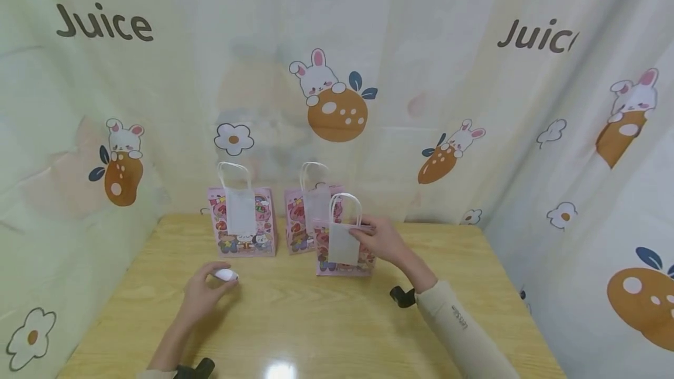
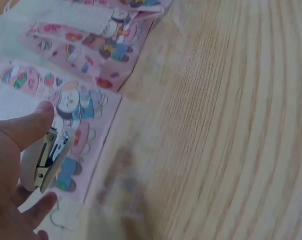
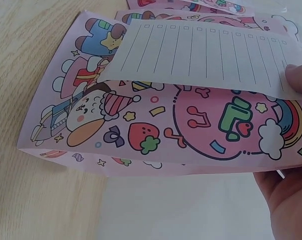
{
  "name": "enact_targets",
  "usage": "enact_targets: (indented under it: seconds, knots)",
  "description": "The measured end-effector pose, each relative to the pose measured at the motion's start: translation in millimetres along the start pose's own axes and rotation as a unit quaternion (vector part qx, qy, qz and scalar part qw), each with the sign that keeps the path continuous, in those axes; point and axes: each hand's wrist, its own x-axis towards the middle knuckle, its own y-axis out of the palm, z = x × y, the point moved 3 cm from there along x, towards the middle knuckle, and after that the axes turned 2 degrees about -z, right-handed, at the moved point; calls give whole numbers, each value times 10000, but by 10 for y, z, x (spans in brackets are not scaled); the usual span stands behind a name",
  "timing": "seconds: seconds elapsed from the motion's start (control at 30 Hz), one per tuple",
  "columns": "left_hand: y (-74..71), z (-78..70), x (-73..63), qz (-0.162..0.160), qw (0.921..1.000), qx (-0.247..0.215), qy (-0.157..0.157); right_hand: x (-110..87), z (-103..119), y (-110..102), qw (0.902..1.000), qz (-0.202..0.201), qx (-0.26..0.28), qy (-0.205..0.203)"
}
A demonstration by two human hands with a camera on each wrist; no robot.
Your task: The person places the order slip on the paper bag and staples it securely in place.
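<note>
My left hand (image 1: 202, 294) grips a small white stapler (image 1: 226, 275) above the table, left of centre; its metal jaw end shows in the left wrist view. My right hand (image 1: 387, 241) pinches the upper right edge of the front pink gift bag (image 1: 322, 250), thumb on the face of a white lined paper slip (image 3: 201, 55). That slip hangs over the bag's cartoon-printed front, and a white handle (image 1: 346, 195) loops up above it. The fingers behind the bag are partly hidden.
Two similar pink bags stand behind, against the curtain: a left bag (image 1: 265, 227) and a middle bag (image 1: 296, 221), partly covered by the front one. Both carry white slips and handles. The wooden table (image 1: 295, 320) meets a printed curtain (image 1: 400, 180) at the back.
</note>
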Motion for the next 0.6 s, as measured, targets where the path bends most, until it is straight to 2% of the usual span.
enact_targets:
  seconds: [0.03, 0.3, 0.6]
  knots:
    - [-5, 71, 20, 38, 9999, 42, -115, 10, -3, -10, 10000, -12, 0, 10]
    - [-2, 249, 30, 338, 9974, 25, -643, 33, -10, -35, 9996, -67, -242, 102]
    - [-11, 322, 19, 251, 9957, 673, -585, 56, -32, -52, 9994, 12, -354, 64]
